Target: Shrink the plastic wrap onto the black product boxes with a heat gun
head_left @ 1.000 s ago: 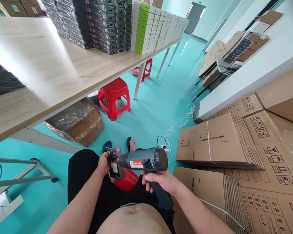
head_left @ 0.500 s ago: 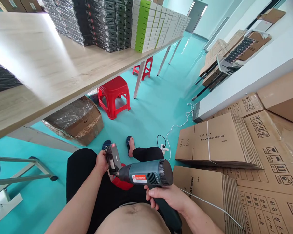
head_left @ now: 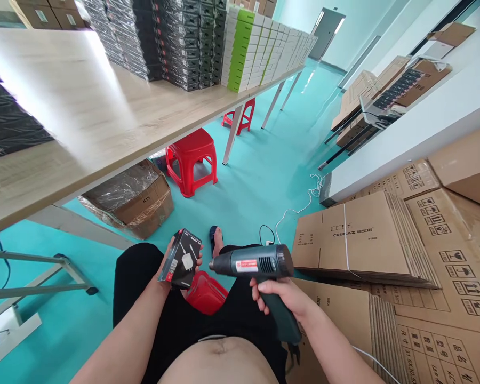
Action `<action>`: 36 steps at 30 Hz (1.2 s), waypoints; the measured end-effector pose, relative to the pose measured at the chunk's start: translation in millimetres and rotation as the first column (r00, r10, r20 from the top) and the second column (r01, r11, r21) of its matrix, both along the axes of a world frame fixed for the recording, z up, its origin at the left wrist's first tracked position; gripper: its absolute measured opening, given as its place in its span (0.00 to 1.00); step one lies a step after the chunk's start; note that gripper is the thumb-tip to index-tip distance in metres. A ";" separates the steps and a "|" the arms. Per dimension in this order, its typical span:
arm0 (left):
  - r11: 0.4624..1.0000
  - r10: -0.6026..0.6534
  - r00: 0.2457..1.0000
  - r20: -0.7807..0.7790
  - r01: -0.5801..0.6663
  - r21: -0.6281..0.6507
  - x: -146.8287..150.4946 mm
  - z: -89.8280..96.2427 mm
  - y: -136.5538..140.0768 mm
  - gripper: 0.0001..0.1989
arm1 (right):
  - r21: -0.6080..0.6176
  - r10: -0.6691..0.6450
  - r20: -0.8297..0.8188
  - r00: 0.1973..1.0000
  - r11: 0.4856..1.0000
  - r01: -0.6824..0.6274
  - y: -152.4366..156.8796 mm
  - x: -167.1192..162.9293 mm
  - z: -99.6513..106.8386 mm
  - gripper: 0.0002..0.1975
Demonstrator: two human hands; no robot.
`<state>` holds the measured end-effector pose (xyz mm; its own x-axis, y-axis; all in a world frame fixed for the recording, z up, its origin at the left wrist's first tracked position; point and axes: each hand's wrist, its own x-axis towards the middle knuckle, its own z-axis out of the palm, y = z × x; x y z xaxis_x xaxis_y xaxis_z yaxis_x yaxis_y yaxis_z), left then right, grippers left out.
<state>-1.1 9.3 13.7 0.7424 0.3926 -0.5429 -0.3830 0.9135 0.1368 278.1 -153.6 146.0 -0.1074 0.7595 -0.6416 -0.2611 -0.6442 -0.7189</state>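
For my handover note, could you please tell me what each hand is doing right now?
Left hand: holding a black box.
Right hand: closed around the handle of a heat gun.

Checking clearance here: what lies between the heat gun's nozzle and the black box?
Head view: the left hand's fingertips on the black box, then a gap before the nozzle.

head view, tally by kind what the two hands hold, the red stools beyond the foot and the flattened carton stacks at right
Heat gun: 1
Small black box: 1
Red stools: 2
Flattened carton stacks: 2
Total: 6
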 end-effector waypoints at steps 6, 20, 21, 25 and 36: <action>0.997 0.042 0.991 -0.127 -0.035 0.063 -2.3 4.6 -9.2 0.37 | 0.099 -0.132 -0.047 0.990 0.986 0.136 53.6 -25.1 -11.5 0.13; 0.984 0.177 0.970 -0.169 -0.171 0.048 -0.3 -9.9 -4.3 0.24 | 0.077 0.247 0.027 0.969 0.966 -0.248 54.4 -41.9 20.0 0.10; 0.984 0.178 0.967 -0.181 -0.176 0.028 0.1 -9.6 -4.0 0.24 | 0.092 0.136 0.016 0.991 0.986 -0.137 59.0 -41.5 14.2 0.12; 0.982 0.188 0.974 -0.123 -0.189 0.000 1.1 -4.3 -5.4 0.25 | 0.100 -0.024 0.079 0.997 0.995 0.016 67.8 -29.3 -1.1 0.12; 0.927 0.323 0.893 -0.313 -0.365 -0.082 -2.1 -38.9 4.9 0.22 | 0.084 -0.031 -0.038 0.999 0.996 0.034 24.6 -29.4 -8.0 0.13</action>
